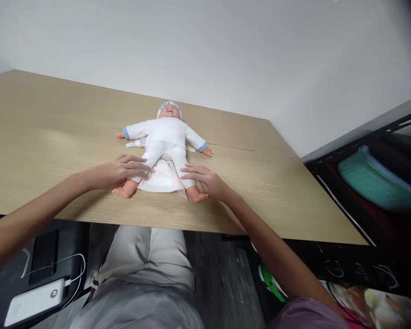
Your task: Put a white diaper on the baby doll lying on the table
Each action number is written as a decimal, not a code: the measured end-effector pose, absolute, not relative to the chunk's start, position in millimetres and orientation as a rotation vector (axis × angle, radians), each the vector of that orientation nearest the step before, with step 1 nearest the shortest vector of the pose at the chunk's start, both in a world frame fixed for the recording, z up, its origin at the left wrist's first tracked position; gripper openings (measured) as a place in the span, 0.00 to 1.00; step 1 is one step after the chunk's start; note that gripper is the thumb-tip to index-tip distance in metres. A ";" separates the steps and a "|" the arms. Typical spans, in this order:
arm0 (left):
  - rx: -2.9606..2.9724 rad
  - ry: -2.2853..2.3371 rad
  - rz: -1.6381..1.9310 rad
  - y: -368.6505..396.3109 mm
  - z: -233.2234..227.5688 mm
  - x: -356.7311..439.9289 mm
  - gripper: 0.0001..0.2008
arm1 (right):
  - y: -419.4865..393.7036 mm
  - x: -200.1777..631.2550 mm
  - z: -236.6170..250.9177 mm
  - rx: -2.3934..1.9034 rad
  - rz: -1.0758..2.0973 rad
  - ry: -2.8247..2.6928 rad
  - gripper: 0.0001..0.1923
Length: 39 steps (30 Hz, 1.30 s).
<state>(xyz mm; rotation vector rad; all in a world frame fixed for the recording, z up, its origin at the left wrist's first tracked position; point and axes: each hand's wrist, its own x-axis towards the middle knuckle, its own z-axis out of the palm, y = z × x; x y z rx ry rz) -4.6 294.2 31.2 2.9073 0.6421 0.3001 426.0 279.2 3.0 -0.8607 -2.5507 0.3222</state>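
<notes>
A baby doll [167, 130] in a white suit with blue cuffs and a white cap lies on its back, legs apart, feet toward me. Beneath its hips and between its legs spreads an unfolded white diaper [160, 177], with tabs sticking out at both sides of the waist. My left hand [132, 169] rests on the doll's leg at the left, fingers stretched out. On the other leg lies my right hand [205, 179], its fingers also extended and slightly apart. Neither hand is wrapped round anything.
The doll lies on a wooden table [71, 114] against a white wall. A white power bank [34, 301] with a cable sits on a black surface below left. At the right stands a dark rack [363, 132] holding a teal item [376, 180].
</notes>
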 end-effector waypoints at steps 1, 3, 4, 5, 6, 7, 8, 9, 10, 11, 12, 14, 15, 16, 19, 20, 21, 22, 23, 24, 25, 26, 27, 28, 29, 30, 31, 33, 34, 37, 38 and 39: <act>2.877 0.648 0.302 295.1 32.4 -4.7 0.30 | 278.5 424.8 6.5 -0.862 0.345 -2.534 0.28; 2.804 0.671 0.291 294.0 35.7 -2.4 0.26 | 274.2 420.4 11.7 -0.851 0.372 -2.508 0.25; 2.770 0.690 0.283 291.8 37.5 0.3 0.24 | 270.3 417.0 13.0 -0.851 0.366 -2.503 0.21; 2.745 0.719 0.278 288.6 39.1 4.1 0.22 | 265.3 412.8 13.3 -0.860 0.341 -2.505 0.19; 2.729 0.765 0.277 284.5 40.0 9.1 0.19 | 259.5 407.8 12.4 -0.879 0.298 -2.511 0.21; 2.721 0.826 0.283 279.9 40.1 15.0 0.18 | 253.2 402.4 10.5 -0.905 0.243 -2.519 0.27; 2.721 0.894 0.292 275.4 39.3 21.5 0.20 | 247.0 396.6 7.8 -0.936 0.184 -2.525 0.33; 2.727 0.963 0.302 271.2 37.7 28.0 0.25 | 241.5 390.9 4.6 -0.972 0.128 -2.520 0.36; 2.735 1.024 0.310 267.9 35.6 34.1 0.29 | 237.2 385.6 1.2 -1.007 0.081 -2.508 0.35; 2.746 1.069 0.314 265.6 33.4 39.3 0.29 | 234.5 381.1 -1.8 -1.038 0.044 -2.492 0.31; 2.759 1.096 0.321 264.5 31.5 43.3 0.26 | 233.6 377.5 -4.2 -1.068 0.022 -2.473 0.25; 2.767 1.098 0.345 265.7 30.6 46.7 0.17 | 237.7 373.6 -5.9 -1.107 0.016 -2.427 0.15; 2.750 1.088 0.366 267.8 32.1 46.4 0.14 | 242.4 373.3 -5.2 -1.109 0.032 -2.403 0.13; 2.712 1.085 0.398 270.8 35.2 45.4 0.13 | 248.4 373.8 -3.5 -1.105 0.058 -2.374 0.13; 2.500 1.152 0.526 284.5 51.1 42.2 0.18 | 271.6 376.6 5.5 -1.069 0.182 -2.248 0.11; 2.432 1.183 0.569 290.9 57.5 42.7 0.19 | 280.1 376.8 9.2 -1.049 0.229 -2.198 0.10; 2.384 1.209 0.614 298.3 63.7 44.2 0.20 | 288.8 376.4 12.9 -1.028 0.269 -2.146 0.10; 2.357 1.228 0.661 307.1 69.2 46.7 0.20 | 297.6 375.2 16.6 -1.007 0.298 -2.093 0.09; 2.345 1.249 0.712 317.3 73.7 50.0 0.20 | 306.7 373.2 20.0 -0.990 0.317 -2.041 0.09; 2.339 1.273 0.773 329.1 76.9 53.7 0.20 | 316.1 370.8 22.9 -0.985 0.326 -1.991 0.10; 2.328 1.297 0.836 342.2 78.7 57.5 0.19 | 326.1 367.9 25.3 -0.991 0.331 -1.943 0.10; 2.307 1.317 0.891 356.7 79.0 61.1 0.19 | 336.9 364.9 27.0 -1.010 0.338 -1.900 0.11; 2.275 1.331 0.934 372.1 77.8 64.5 0.18 | 348.5 361.8 27.9 -1.037 0.357 -1.861 0.12; 2.234 1.337 0.961 388.0 75.2 67.6 0.17 | 361.0 358.6 28.0 -1.075 0.391 -1.825 0.13; 2.183 1.334 0.975 403.8 71.3 70.5 0.17 | 374.1 355.5 27.3 -1.122 0.440 -1.784 0.14; 2.123 1.326 0.978 418.9 66.5 73.4 0.16 | 387.6 352.4 26.1 -1.171 0.503 -1.737 0.14; 2.059 1.313 0.971 432.7 60.9 76.2 0.16 | 401.0 349.4 24.4 -1.221 0.584 -1.682 0.15; 1.927 1.279 0.961 453.9 49.4 81.8 0.15 | 425.1 344.0 19.7 -1.298 0.752 -1.569 0.15; 1.866 1.260 0.963 460.4 44.0 84.3 0.15 | 434.6 341.8 16.9 -1.318 0.818 -1.527 0.15; 1.737 1.205 0.980 463.6 33.0 87.5 0.16 | 449.5 339.8 7.2 -1.313 0.923 -1.487 0.15; 1.715 1.182 0.973 460.6 31.2 86.8 0.17 | 450.1 340.8 3.6 -1.292 0.941 -1.487 0.15; 1.704 1.160 0.956 456.5 30.4 85.5 0.18 | 449.0 342.6 0.1 -1.268 0.962 -1.489 0.15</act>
